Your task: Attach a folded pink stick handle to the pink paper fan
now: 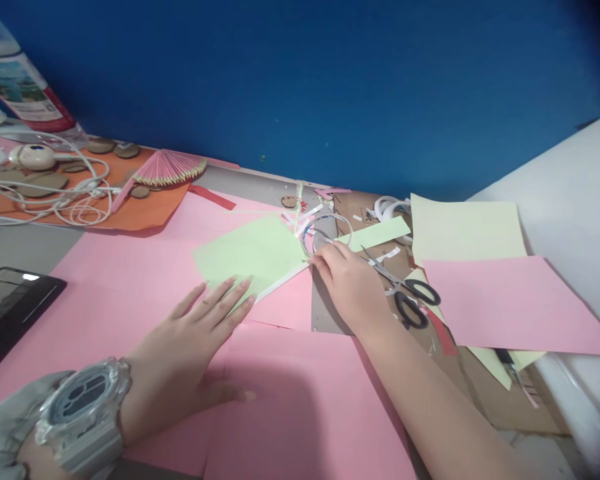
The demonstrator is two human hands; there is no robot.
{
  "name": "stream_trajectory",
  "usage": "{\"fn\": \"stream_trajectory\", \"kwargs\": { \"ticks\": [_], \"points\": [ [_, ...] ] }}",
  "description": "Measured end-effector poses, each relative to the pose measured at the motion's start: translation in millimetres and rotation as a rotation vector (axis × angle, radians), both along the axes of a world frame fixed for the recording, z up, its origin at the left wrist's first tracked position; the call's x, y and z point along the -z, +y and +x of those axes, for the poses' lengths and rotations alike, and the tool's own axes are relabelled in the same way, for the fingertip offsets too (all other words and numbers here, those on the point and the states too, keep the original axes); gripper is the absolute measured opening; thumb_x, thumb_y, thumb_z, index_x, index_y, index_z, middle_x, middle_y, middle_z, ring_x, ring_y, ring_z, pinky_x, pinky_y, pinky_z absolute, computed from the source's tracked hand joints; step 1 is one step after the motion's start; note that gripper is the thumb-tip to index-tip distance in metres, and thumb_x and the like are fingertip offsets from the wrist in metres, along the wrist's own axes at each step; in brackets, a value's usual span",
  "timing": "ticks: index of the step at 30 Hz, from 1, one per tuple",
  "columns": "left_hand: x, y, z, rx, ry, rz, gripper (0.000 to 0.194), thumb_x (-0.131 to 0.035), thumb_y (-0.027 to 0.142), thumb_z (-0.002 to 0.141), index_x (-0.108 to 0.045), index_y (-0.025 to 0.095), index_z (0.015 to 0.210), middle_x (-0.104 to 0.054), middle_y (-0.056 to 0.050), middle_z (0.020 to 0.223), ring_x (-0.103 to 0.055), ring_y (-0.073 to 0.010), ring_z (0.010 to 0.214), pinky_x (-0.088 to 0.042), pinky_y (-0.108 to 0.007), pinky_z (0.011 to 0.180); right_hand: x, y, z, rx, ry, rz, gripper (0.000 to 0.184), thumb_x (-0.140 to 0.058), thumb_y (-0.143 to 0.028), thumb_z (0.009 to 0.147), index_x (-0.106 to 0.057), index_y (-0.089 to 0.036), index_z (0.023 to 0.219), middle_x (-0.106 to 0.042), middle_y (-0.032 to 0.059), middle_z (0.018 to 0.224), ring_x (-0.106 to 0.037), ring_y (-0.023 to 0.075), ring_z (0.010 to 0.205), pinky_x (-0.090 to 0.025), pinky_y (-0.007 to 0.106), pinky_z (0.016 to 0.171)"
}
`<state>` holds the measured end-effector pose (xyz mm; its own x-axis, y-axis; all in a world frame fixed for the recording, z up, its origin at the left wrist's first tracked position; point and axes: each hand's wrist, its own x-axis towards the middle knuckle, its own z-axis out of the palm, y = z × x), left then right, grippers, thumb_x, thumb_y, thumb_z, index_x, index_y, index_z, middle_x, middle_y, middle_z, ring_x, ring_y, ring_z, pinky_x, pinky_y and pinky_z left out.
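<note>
A light green sheet of paper [255, 250] lies on pink paper, with a narrow white strip of tape [283, 281] along its near edge. My left hand [195, 340] rests flat on the sheet's near left part, fingers stretched out and the thumb apart on the pink paper. At the strip's far right end, my right hand [350, 283] is closed, thumb and finger pinching the tape. Just behind those fingers stands a clear tape roll [330, 228], partly hidden by them. Scissors with black handles [410, 303] lie right of my right hand, blades apart.
Pink sheets [300, 407] cover the table before me. A pink pleated fan [167, 168], white cables [87, 193], a bottle [27, 87] and a phone [17, 313] are on the left. Pink paper [510, 303] and cream paper [470, 230] lie right. A blue partition [320, 87] rises behind.
</note>
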<state>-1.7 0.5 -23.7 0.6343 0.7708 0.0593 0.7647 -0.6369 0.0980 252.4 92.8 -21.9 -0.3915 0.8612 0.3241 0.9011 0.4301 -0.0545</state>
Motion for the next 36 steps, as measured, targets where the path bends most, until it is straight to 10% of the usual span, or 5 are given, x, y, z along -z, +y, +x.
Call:
{"fn": "stream_trajectory", "kwargs": {
  "ticks": [36],
  "points": [
    [-0.3,0.7,-0.3,-0.015,0.041,0.002,0.092,-0.035,0.073,0.076,-0.012,0.018,0.145,-0.015,-0.009,0.151,-0.021,-0.0287,0.136,-0.009,-0.044,0.109,-2.5,0.9,-1.6,0.01,0.013,-0.044,0.014,-0.043,-0.023,0.091,-0.052,-0.02,0.081,-0.058,0.0016,0.08,-0.055,0.0156,0.067,-0.028,0.025,0.051]
  ]
}}
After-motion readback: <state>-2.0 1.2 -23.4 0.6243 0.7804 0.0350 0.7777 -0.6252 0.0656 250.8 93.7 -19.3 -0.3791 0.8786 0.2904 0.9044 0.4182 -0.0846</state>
